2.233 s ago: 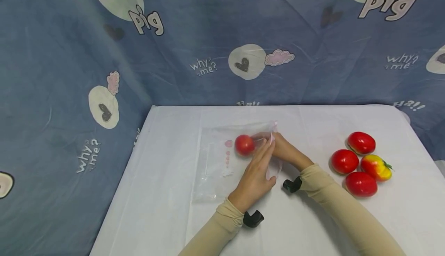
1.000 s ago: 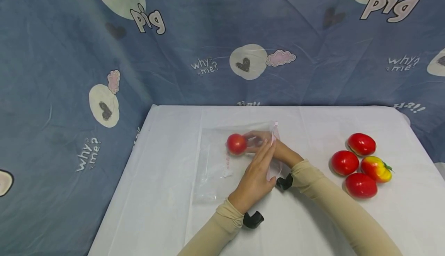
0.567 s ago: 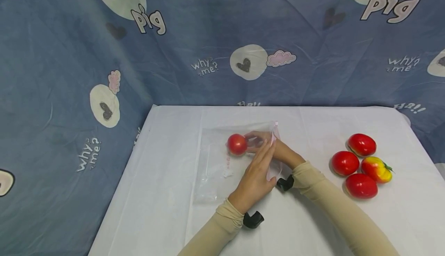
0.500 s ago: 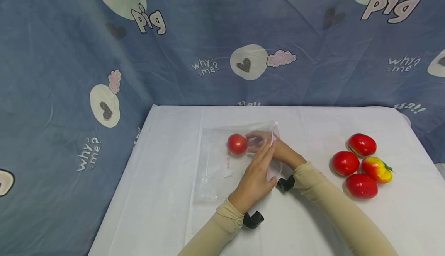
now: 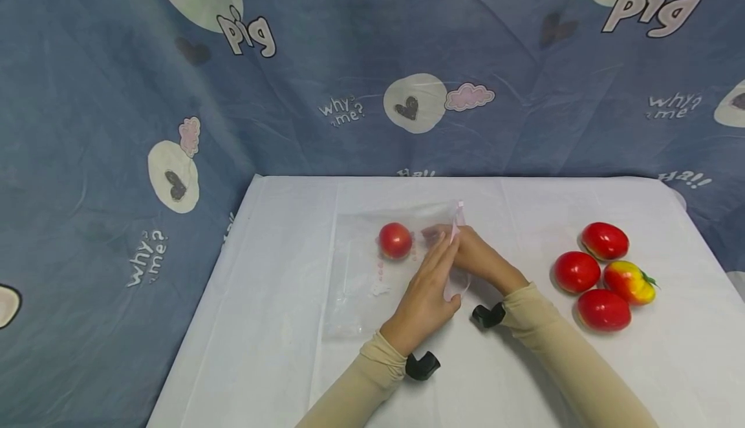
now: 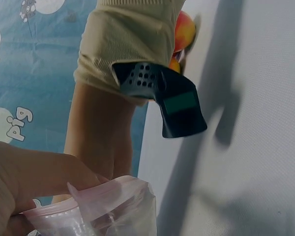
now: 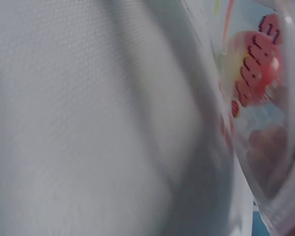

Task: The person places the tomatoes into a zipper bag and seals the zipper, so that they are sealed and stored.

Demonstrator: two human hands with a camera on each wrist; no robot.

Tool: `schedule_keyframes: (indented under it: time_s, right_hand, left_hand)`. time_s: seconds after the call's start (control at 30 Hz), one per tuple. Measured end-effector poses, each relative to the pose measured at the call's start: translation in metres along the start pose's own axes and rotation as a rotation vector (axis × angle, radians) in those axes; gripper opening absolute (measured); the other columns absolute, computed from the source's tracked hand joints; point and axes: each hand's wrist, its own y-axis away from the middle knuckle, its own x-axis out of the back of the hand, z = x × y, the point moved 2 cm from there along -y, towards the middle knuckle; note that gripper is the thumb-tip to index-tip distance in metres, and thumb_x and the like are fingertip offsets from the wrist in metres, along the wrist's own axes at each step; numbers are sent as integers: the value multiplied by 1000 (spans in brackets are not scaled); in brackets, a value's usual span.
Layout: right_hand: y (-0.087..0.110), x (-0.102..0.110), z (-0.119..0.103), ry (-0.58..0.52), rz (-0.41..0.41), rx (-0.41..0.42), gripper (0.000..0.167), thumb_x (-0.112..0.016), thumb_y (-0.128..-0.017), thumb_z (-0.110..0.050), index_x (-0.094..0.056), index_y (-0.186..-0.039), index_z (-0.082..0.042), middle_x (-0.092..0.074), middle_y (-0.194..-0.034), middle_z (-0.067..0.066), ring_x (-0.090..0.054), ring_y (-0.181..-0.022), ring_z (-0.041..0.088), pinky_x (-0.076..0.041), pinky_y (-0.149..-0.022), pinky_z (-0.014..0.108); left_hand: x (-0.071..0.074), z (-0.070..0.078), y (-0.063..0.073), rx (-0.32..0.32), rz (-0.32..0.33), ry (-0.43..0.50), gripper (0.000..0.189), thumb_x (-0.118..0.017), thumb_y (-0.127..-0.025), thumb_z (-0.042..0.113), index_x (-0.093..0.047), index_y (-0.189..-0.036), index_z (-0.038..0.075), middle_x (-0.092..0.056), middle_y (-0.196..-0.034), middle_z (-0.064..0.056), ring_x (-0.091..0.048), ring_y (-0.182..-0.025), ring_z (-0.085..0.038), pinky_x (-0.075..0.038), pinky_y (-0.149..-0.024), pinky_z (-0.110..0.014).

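Note:
A clear plastic zip bag [image 5: 355,286] with a pink strip along its mouth lies on the white table, its mouth facing right. Inside it rests a round red fruit [image 5: 395,241], also seen through the film in the right wrist view. My left hand [image 5: 427,292] holds up the bag's mouth; in the left wrist view, its fingers [image 6: 54,174] grip the pink edge. Partly inside the mouth is my right hand [image 5: 474,253], its fingers apart from the fruit. The left hand and bag edge hide part of it.
On the right of the table [image 5: 273,273] several red fruits [image 5: 603,310] sit grouped around a yellow-and-red fruit [image 5: 628,282] with a green stem. Black wrist mounts [image 5: 423,366] stick out under both sleeves. A patterned blue cloth [image 5: 326,46] hangs behind.
My right hand carried the round red fruit leftward deeper into the bag, let go of it and drew back right toward the mouth. The left hand stayed in place.

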Motion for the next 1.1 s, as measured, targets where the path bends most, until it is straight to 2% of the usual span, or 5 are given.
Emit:
schedule_keyframes:
  time_s: [0.17,0.3,0.53,0.8,1.1]
  right_hand:
    - [9,10,0,-34,19,-79,25,-73,-93,-9,-74,-116,-1,-78,-106,13,-73,-100,29,-60,-89,46]
    - [15,16,1,-85,37,-71,38,-77,-89,-5,-69,-125,2,-74,-122,19,-72,-114,37,-60,-97,51]
    - [25,24,2,-128,61,-24,42,-77,-88,-1,-67,-129,4,-72,-125,24,-73,-109,42,-61,-94,52]
    - [46,36,2,-86,128,-36,42,-82,-85,-5,-69,-125,1,-74,-122,19,-74,-107,39,-61,-92,54]
    - [79,48,2,10,176,-98,49,-85,-83,-7,-68,-129,-1,-75,-123,16,-74,-108,34,-60,-91,53]
  left_hand:
    - [1,0,0,-5,-2,-20,104,-83,-75,-3,-27,-163,6,-25,-172,-6,-21,-161,-22,-26,-130,-35]
    - [1,0,-1,-7,-1,-35,106,-83,-76,-3,-25,-164,6,-23,-173,-6,-21,-162,-21,-24,-130,-35]
    - [2,0,-1,-9,0,-20,106,-84,-75,-3,-26,-163,6,-25,-172,-7,-21,-161,-22,-25,-130,-35]
    - [3,0,-1,-11,13,-54,105,-85,-76,0,-27,-163,7,-29,-171,-8,-25,-160,-24,-35,-126,-36]
    - [4,0,1,23,-7,-25,101,-84,-78,1,-30,-163,7,-28,-172,-6,-23,-161,-21,-31,-128,-35]
